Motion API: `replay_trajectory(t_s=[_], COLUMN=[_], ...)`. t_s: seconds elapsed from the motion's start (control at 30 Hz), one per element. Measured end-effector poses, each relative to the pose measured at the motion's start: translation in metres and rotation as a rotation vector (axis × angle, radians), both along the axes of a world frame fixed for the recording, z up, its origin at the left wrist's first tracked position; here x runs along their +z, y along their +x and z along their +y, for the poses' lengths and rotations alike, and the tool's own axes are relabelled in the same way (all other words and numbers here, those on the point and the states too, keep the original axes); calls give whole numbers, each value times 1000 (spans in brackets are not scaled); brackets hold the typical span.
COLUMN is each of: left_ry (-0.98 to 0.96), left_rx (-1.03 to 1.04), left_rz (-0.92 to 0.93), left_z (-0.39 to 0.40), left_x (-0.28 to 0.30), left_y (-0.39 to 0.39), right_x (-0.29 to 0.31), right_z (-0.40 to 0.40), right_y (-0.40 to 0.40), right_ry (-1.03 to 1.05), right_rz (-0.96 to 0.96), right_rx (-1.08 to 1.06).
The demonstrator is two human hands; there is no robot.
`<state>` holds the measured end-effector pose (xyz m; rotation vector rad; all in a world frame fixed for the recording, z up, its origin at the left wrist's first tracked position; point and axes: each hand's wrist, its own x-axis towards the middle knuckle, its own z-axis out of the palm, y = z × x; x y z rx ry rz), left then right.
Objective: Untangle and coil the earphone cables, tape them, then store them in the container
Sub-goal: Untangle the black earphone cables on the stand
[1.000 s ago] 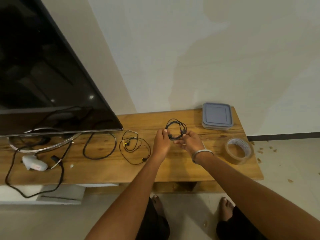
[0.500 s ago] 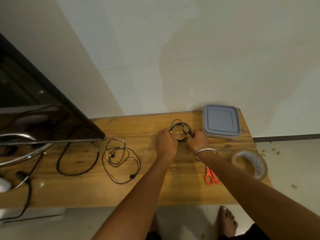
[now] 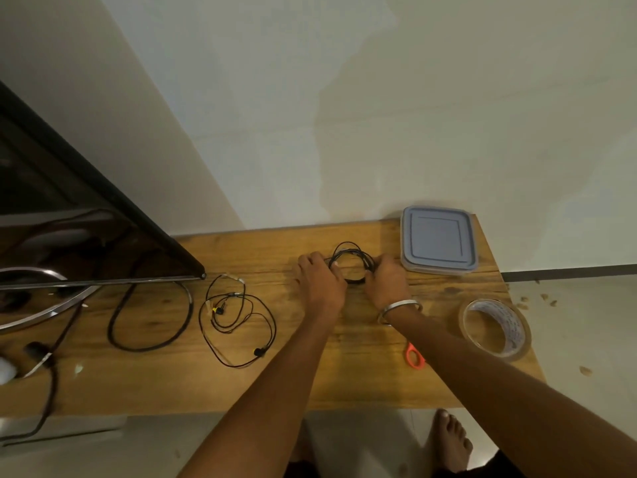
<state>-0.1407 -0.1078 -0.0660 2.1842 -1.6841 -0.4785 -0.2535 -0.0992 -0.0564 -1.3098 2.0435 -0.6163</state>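
My left hand point(image 3: 319, 282) and right hand point(image 3: 387, 282) each pinch one side of the coiled earphone cable point(image 3: 351, 262), fingers curled over the black loops and pressing them down onto the table point(image 3: 310, 384) near its far edge. I judge the cable to be very light, thin and springy: it will want to uncoil the moment either pinch loosens, so the safest hold is across all the loops at one point, leaving the other hand free for tape. The earbuds look like the delicate parts; I'd avoid tugging there.

A second earphone cable point(image 3: 238, 326) lies loose and tangled toward the left, well apart from my hands. The container point(image 3: 438, 240) sits in the far right corner, just beside my right hand, with its grey lid on, so I cannot tell what is inside. The tape roll point(image 3: 494, 327) rests near the right edge, and orange scissors point(image 3: 414, 356) show partly beside my right forearm.
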Motion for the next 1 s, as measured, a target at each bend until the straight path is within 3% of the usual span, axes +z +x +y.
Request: replay_trajectory(t_s=[0.2,0.47,0.63,0.83,1.0], left_ry=[5,1,40,-26,-39], left_rx=[-51,-99,-78,-119,-120], left_rz=[135,-100,24,-85,-43], left_z=[2,-1,-1,4,7], left_x=[7,8,10,6,8], left_y=[-5,-11,-17,-11,-1], right_x=[-1,-5,-8,-9,-7], right_z=[1,0,0,2,7], right_y=[-1,-6,-8,-9,-11], right_ry=[-7,-14,-26,-41,-42], right_rz=[23,37,42,34,71], right_rx=[33,47,61,78,110])
